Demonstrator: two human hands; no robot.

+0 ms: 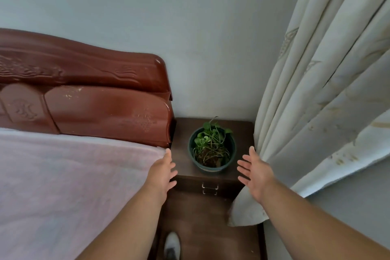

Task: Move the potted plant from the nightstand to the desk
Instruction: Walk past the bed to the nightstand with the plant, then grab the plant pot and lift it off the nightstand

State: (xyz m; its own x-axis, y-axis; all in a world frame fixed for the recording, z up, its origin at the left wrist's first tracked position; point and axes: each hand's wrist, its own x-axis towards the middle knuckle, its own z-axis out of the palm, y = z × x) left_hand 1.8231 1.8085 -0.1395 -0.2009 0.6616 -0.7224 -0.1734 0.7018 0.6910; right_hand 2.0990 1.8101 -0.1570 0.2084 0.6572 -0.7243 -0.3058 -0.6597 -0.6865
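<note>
A small potted plant (212, 150) with round green leaves stands in a dark green pot near the middle of a dark brown nightstand (181, 154). My left hand (163, 173) is stretched out to the left of the pot, fingers apart, holding nothing. To the pot's right, my right hand (254, 172) is held palm inward with spread fingers, also empty. Both hands are a short way from the pot and touch nothing. The desk is out of view.
A bed with a pink blanket (69, 186) and a glossy red-brown headboard (95, 99) fills the left. A cream curtain (316, 101) hangs at the right, brushing the nightstand's side. My white shoe (172, 246) stands on the wooden floor (206, 228) below.
</note>
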